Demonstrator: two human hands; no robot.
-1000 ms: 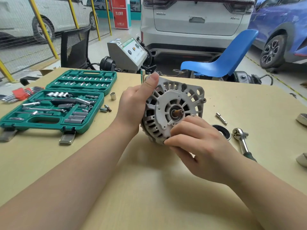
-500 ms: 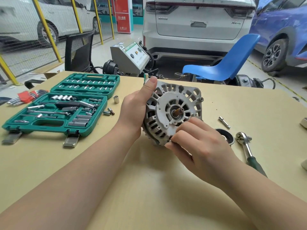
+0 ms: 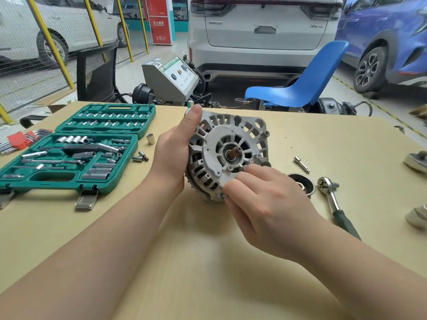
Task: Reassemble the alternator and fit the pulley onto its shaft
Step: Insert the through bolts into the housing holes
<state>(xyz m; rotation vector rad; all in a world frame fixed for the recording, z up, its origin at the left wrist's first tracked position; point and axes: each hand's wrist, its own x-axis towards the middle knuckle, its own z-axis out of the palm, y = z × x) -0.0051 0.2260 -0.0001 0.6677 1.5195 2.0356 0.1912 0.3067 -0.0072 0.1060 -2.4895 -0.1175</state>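
On the tan table (image 3: 323, 139) at frame centre, the left hand (image 3: 172, 155) grips the upright alternator (image 3: 227, 155) while the right hand (image 3: 265, 204) curls its fingertips (image 3: 250, 168) against the housing's lower edge, what they pinch hidden.

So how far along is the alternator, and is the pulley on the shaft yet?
Done: the alternator housing looks closed up, front cover on. In hand: the left hand grips it upright on the table while the right hand works at a small fastener on its lower edge. Left: the shaft is bare, the pulley lies on the table beside the ratchet.
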